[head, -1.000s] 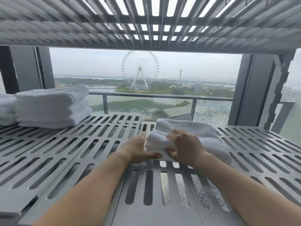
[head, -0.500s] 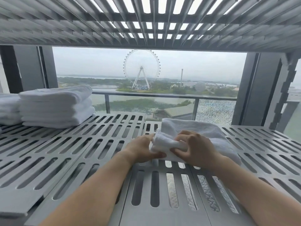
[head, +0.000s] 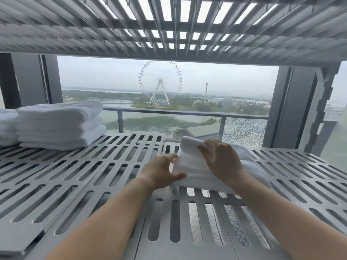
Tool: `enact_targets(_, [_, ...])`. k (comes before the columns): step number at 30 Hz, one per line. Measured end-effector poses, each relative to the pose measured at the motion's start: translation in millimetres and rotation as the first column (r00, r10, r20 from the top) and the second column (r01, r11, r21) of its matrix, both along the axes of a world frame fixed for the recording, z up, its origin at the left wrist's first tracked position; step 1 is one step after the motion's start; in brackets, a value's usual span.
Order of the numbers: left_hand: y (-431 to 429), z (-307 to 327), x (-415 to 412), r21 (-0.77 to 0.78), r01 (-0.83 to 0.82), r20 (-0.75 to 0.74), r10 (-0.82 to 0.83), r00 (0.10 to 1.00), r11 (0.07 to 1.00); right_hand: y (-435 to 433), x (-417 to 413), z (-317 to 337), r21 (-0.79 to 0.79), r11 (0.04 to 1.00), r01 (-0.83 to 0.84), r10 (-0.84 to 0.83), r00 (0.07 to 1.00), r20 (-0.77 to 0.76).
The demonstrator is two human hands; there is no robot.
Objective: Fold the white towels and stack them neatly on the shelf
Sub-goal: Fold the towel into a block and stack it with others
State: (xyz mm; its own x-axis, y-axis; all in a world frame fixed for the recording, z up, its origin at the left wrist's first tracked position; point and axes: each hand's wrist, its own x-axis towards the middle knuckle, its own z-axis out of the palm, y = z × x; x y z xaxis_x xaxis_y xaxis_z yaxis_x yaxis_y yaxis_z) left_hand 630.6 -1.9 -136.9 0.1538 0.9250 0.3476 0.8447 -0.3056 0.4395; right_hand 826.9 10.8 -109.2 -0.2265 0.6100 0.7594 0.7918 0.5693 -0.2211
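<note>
A folded white towel [head: 195,168] lies on the slatted grey shelf [head: 90,177], right of the middle. My left hand [head: 162,170] cups the towel's left end, thumb at the front lower edge and fingers at the top edge. My right hand [head: 222,158] rests flat on top of the towel with its fingers spread, pressing the upper layer down. A stack of folded white towels [head: 58,124] sits at the back left of the same shelf. Part of a second stack [head: 7,128] shows at the far left edge.
Another slatted shelf [head: 169,25] hangs close overhead. A grey notched upright [head: 319,113] stands at the right end of the shelf. Behind the shelf is a window with a balcony railing [head: 187,112]. Bare shelf lies between the stack and the towel.
My right hand has let go of the towel's front fold and moved up onto its top, now lying flat. The towel's upper layer has been turned over and sits higher. My left hand stays at the left end.
</note>
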Motion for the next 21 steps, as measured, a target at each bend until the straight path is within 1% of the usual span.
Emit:
enact_targets(3, [1.0, -1.7, 1.8, 0.014, -0.049, 0.009, 0.049, 0.999, 0.999, 1.4, 1.1, -4.2, 0.002, 1.0, -0.001, 0.001, 1.0, -0.012])
enact_targets(4, [1.4, -2.3, 2.1, 0.014, -0.049, 0.016, 0.048, 0.999, 0.999, 0.4, 1.4, -7.2, -0.015, 1.0, -0.004, 0.004, 1.0, 0.017])
enact_targets(7, [1.3, -1.9, 3.1, 0.05, -0.031, 0.04, 0.029, 0.999, 0.998, -2.0, 0.5, -16.9, -0.094, 0.995, 0.018, 0.0, 0.981, 0.196])
enact_targets(8, [1.2, -1.3, 3.9, 0.072, -0.027, 0.048, 0.024, 0.999, 0.997, -1.9, -0.3, -17.7, -0.101, 0.994, 0.037, -0.015, 0.978, 0.209])
enact_targets(10, [0.6, 0.6, 6.7, 0.114, -0.025, 0.06, 0.019, 0.998, 0.993, 0.4, -1.3, -15.1, -0.097, 0.992, 0.085, -0.071, 0.989, 0.133])
enact_targets(13, [-0.2, 2.2, 10.9, 0.162, -0.017, 0.054, 0.008, 0.999, 0.987, 6.8, -2.7, -6.4, -0.097, 0.986, 0.139, -0.146, 0.987, -0.073])
enact_targets(15, [-1.0, 2.7, 12.0, 0.154, -0.015, 0.065, 0.005, 0.998, 0.988, 8.9, -2.2, -3.7, -0.012, 0.987, 0.16, -0.16, 0.967, -0.197])
enact_targets(16, [-1.5, 2.8, 12.3, 0.145, -0.013, 0.074, 0.002, 0.997, 0.989, 8.2, -1.6, -4.8, 0.047, 0.987, 0.155, -0.142, 0.968, -0.208])
enact_targets(17, [-2.1, 2.9, 12.7, 0.138, -0.011, 0.086, -0.001, 0.996, 0.99, 6.5, -1.1, -7.4, 0.087, 0.989, 0.121, -0.105, 0.98, -0.17])
enact_targets(18, [-2.9, 2.9, 13.0, 0.13, -0.007, 0.102, -0.006, 0.995, 0.991, 5.1, -1.4, -12.0, 0.095, 0.994, 0.058, -0.05, 0.995, -0.081])
enact_targets(20, [-4.1, 3.2, 13.7, 0.111, 0.009, 0.152, -0.026, 0.988, 0.994, 3.4, -3.7, -23.9, -0.006, 0.998, -0.062, 0.063, 0.988, 0.144])
enact_targets(21, [-4.4, 3.4, 13.6, 0.099, 0.015, 0.18, -0.033, 0.983, 0.995, 4.2, -4.2, -27.9, -0.06, 0.995, -0.081, 0.092, 0.974, 0.206])
